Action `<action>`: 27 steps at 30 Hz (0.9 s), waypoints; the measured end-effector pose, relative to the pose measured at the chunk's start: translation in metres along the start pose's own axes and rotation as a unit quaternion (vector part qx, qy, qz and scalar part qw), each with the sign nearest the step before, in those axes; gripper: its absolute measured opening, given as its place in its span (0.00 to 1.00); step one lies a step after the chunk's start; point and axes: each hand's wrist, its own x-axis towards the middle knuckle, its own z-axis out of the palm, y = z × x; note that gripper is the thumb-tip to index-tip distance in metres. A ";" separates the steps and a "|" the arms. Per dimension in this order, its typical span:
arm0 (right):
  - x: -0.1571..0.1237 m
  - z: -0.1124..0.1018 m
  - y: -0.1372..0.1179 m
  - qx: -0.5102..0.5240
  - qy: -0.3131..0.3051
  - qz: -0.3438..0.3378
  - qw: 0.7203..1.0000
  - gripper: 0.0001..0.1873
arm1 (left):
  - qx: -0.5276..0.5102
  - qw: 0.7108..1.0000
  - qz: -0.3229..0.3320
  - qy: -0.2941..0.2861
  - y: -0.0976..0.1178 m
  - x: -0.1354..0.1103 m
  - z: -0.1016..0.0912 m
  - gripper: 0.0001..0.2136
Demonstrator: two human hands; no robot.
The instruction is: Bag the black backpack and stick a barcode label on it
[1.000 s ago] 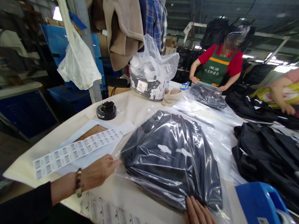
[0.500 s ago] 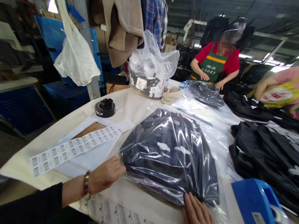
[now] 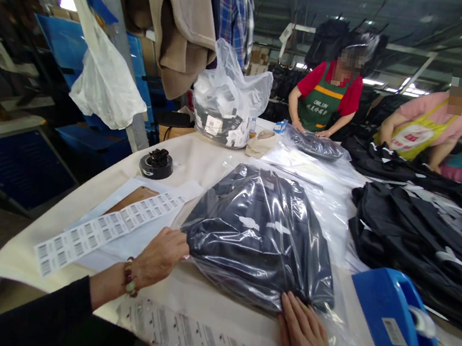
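On my far left, a sheet of barcode labels (image 3: 110, 230) lies slantwise over pale blue paper (image 3: 124, 250), with a roll of black tape (image 3: 156, 168) behind it. Next comes my left hand (image 3: 160, 258): its fingers are curled and pressed together against the thumb, pinching, as far as I can tell, the near left corner of a clear plastic bag (image 3: 234, 287). Printed film (image 3: 200, 335) runs along the table's near edge; I cannot tell whether it belongs to the same bag. Straight ahead, flat on the cream table (image 3: 95, 169), is the black article (image 3: 262, 239) inside that clear bag. My right hand (image 3: 304, 345) lies palm down at its near right edge, fingers nearly straight and side by side, pressing rather than gripping. Beyond it stand a blue dispenser (image 3: 390, 333) and a black pile (image 3: 408, 242).

I judge the step in hand to be straightening the plastic around the article. The next move, I'd say, calls for steady pressure on the right while the left draws the slack film smooth.
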 end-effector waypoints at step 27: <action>-0.004 0.005 0.001 0.013 0.006 0.001 1.000 0.27 | 0.086 0.985 0.100 0.111 0.018 -0.020 0.010 0.14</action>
